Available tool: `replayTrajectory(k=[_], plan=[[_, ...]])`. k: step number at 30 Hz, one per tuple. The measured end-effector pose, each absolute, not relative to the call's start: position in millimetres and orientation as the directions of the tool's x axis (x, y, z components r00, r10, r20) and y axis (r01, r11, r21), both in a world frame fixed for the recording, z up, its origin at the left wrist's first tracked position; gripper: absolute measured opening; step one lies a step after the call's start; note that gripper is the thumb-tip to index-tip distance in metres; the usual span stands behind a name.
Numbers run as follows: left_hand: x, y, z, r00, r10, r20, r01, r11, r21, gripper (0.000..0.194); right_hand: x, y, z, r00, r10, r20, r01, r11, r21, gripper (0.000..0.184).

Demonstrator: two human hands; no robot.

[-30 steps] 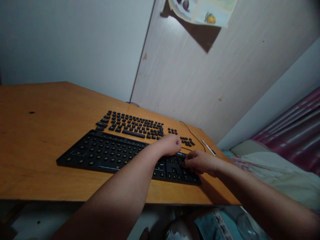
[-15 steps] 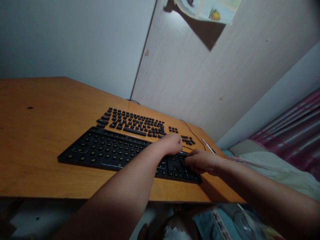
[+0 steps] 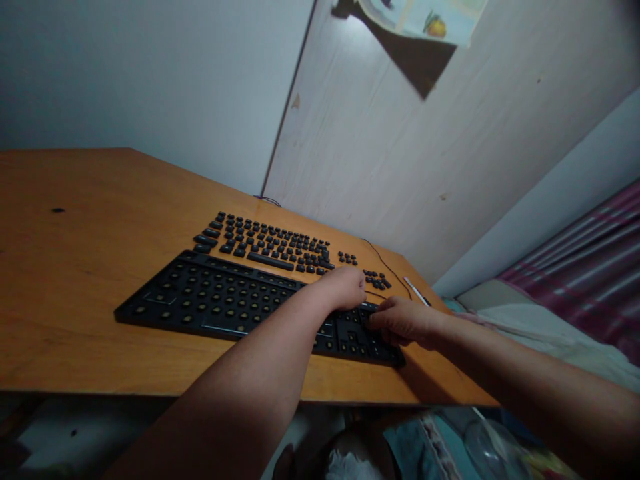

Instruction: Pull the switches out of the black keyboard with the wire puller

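Observation:
A black keyboard base [image 3: 220, 293] with its keycaps off lies along the front of the desk, bare key stems showing. My left hand [image 3: 349, 287] is curled closed over the back edge of its right part, fingers mostly hidden from view. Close beside it, my right hand [image 3: 400, 320] rests at the keyboard's right end, thumb and fingers pinched together over the number-pad area. Whatever either hand grips is too small or hidden to make out. Behind the base, loose black keycaps [image 3: 270, 261] lie in keyboard-like rows, with a smaller group [image 3: 376, 279] near my left hand.
The wooden desk [image 3: 75, 280] meets a pale wall at the back. A thin black cable [image 3: 387, 257] runs behind the right keycaps, near a white pen-like stick [image 3: 417, 291]. A bed [image 3: 560, 340] stands to the right, and a picture sheet [image 3: 425, 20] hangs above.
The camera view has tilted very slightly. Both hands stay in nearly the same place and pose on the keyboard base.

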State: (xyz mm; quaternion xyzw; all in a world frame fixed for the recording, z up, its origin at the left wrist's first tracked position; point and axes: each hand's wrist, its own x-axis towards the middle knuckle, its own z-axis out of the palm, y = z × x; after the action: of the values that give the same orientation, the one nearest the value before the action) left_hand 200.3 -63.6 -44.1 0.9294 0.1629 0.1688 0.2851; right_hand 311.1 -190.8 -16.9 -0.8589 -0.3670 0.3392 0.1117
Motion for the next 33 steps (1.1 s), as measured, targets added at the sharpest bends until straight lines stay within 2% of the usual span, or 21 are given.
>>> replayTrajectory(k=[7, 21, 33], plan=[[201.4, -64.7, -44.0, 0.89, 0.409, 0.202, 0.251, -0.809, 0.532, 0.017, 309.6, -188.9, -16.5, 0.498, 0.701, -0.51, 0.583, -0.706, -0.401, 0.016], [199.1, -67.0, -42.2, 0.882, 0.421, 0.21, 0.253, -0.801, 0.542, 0.018, 302.7, -186.7, -11.7, 0.517, 0.696, -0.498, 0.599, -0.71, -0.371, 0.016], [196.9, -69.3, -40.6, 0.888, 0.407, 0.212, 0.244, -0.81, 0.533, 0.016, 305.0, -185.9, -11.5, 0.452, 0.665, -0.594, 0.549, -0.733, -0.403, 0.018]])
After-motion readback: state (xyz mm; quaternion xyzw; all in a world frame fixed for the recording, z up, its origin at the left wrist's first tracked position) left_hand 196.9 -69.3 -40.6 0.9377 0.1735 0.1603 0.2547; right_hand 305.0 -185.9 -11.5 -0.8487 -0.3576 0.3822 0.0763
